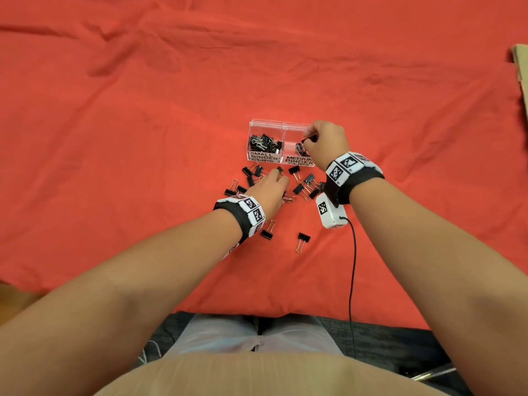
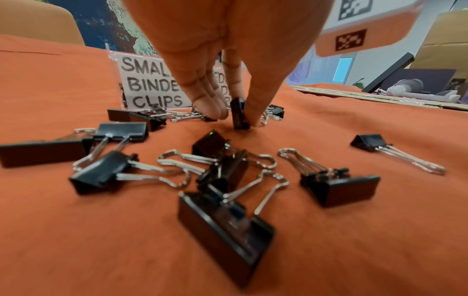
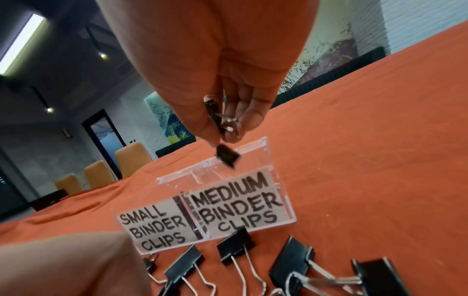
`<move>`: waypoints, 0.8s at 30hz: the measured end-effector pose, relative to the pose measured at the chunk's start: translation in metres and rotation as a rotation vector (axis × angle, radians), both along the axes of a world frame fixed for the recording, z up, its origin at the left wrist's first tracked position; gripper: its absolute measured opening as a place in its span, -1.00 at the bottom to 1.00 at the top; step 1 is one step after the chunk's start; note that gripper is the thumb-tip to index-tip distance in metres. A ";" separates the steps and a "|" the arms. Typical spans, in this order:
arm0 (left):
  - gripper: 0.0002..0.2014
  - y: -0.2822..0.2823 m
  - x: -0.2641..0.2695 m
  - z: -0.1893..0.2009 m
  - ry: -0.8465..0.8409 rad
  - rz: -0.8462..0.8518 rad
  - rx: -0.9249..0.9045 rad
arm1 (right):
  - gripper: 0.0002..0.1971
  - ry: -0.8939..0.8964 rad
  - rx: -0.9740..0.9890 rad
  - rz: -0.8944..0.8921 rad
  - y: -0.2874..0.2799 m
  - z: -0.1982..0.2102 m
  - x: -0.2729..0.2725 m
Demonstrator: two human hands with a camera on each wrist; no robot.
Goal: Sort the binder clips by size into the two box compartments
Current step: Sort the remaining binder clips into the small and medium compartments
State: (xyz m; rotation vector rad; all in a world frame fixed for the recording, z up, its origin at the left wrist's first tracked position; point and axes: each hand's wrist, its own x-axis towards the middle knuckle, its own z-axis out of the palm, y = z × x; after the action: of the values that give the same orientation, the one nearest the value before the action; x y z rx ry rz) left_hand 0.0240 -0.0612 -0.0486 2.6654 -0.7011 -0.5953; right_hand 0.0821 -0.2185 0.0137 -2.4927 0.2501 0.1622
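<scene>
A clear two-compartment box stands on the red cloth, labelled SMALL BINDER CLIPS on the left and MEDIUM BINDER CLIPS on the right. Several black clips lie in the small compartment; a few show in the medium one. My right hand hovers over the medium compartment, pinching a black clip. A second clip is just below the fingertips; I cannot tell if it hangs or falls. My left hand is down on the cloth, thumb and forefinger pinching a small upright clip.
Several loose black clips of both sizes lie scattered on the cloth in front of the box and around my left hand. Two more sit nearer me. A white wrist unit with a cable hangs under my right wrist. Cardboard lies far right.
</scene>
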 end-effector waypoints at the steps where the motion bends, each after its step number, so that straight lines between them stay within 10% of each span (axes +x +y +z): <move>1: -0.79 0.000 0.000 0.000 0.012 -0.007 -0.022 | -0.82 0.005 0.000 0.011 0.001 -0.003 0.002; 24: -0.88 -0.036 0.090 0.051 -0.082 0.138 -0.171 | -0.68 0.145 -0.093 -0.033 -0.028 -0.065 -0.082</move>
State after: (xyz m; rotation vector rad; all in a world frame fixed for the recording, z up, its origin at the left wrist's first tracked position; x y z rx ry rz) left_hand 0.1143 -0.0975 0.0024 2.5639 -0.5574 -0.3737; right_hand 0.0000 -0.2467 -0.0512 -2.5706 0.3664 0.3250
